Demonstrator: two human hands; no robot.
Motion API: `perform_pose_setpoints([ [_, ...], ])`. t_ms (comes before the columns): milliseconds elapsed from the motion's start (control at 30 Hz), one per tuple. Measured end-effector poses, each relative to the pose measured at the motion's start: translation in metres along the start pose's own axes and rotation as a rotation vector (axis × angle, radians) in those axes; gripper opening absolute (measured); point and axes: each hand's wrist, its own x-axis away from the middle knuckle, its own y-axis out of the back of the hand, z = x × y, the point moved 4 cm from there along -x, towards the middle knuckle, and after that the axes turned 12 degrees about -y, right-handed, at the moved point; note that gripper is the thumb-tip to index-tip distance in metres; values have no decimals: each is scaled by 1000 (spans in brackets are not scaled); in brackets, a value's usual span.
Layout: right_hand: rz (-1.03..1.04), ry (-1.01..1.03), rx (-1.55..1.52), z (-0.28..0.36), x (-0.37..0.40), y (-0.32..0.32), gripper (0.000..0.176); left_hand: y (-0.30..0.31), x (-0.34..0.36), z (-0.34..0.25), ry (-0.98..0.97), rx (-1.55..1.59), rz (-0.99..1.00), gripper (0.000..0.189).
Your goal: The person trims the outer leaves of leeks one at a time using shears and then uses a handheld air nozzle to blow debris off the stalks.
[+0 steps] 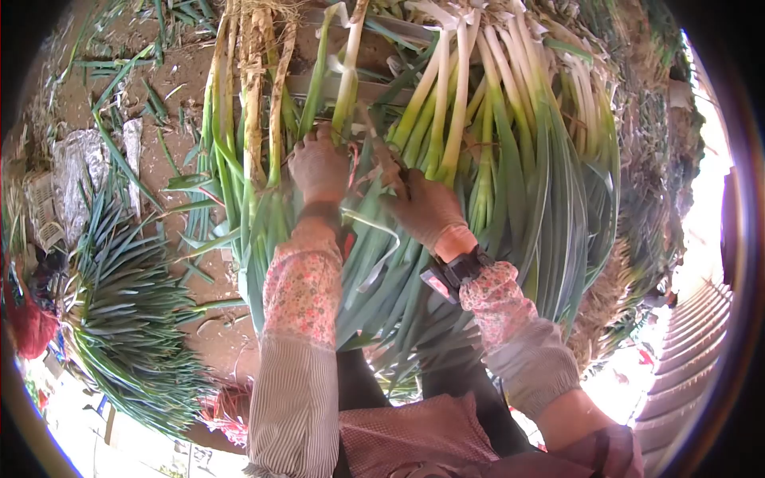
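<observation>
A big heap of green onions (478,143) with white stalks and long green leaves lies in front of me on the dirt. My left hand (319,167) is closed around one green stalk (344,88) in the middle of the heap. Beside it, my right hand (422,209) grips another stalk or its loose peel; the fingers are partly hidden by leaves. A watch (456,271) sits on my right wrist. Both arms wear flowered sleeves.
A trimmed bundle of onion leaves (127,311) lies at the left on bare soil (175,88) strewn with scraps. A crumpled grey sack (76,167) and a red bag (28,323) sit at the far left. Dry straw (645,159) lines the right.
</observation>
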Motion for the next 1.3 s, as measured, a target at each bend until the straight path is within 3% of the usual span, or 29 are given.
perform_pose_setpoints([
  [33, -31, 112, 13, 3, 2, 8, 54, -2, -4, 1, 21, 15, 44, 36],
  [67, -42, 120, 20, 1, 0, 11, 53, -8, -6, 4, 130, 167, 160, 36],
  [100, -52, 129, 26, -1, -3, 14, 53, -6, -8, 2, 121, 204, 174, 36],
  [167, -35, -57, 29, -12, -17, 12, 52, -1, 3, -3, 103, 279, 204, 37],
  [200, -32, -37, 42, -11, -20, 17, 52, 10, 14, -12, -124, 107, 186, 35],
  [300, -60, 38, 77, -6, -32, 32, 52, 11, 33, -14, -109, 163, 146, 27],
  [333, -87, 63, 90, -5, -35, 33, 52, 3, 37, -6, 51, 276, 144, 25],
  [400, -107, 75, 124, -1, -42, 37, 53, 3, 50, -5, -58, 369, 119, 42],
  [467, -103, 50, 161, 7, -58, 48, 55, 0, 53, -2, 128, 390, 298, 59],
  [600, -99, 55, 210, 26, -78, 69, 60, 3, 61, -6, 140, 567, 271, 59],
  [700, -136, 81, 225, 38, -104, 77, 53, -11, 68, 2, 25, 540, 177, 57],
  [800, -158, 36, 137, 50, -125, 90, 56, -17, 72, 10, 132, 678, 222, 56],
  [867, -152, 22, 44, 52, -139, 93, 58, -25, 77, 18, -14, 715, 125, 56],
  [967, -26, 36, 68, 47, -104, 93, 56, -3, 81, 21, -38, 1042, -67, 47],
  [1033, 18, 93, 43, 33, -54, 77, 49, 90, 61, -21, 48, 1229, -126, 37],
  [1067, 58, 91, 61, 31, -22, 75, 47, 106, 56, -30, 192, 1366, 20, 42],
  [1167, 75, 32, 18, 1, 26, 65, 45, 67, 39, -28, 103, 1321, 29, 43],
  [1200, 54, -2, -4, -6, 32, 68, 45, 35, 40, -18, 61, 1239, 3, 27],
  [1267, 58, -8, -36, -18, 37, 68, 47, 12, 52, -20, -210, 990, -83, 24],
  [1300, 47, 35, -29, -18, 36, 68, 48, -2, 59, -23, -229, 962, -78, 23],
])
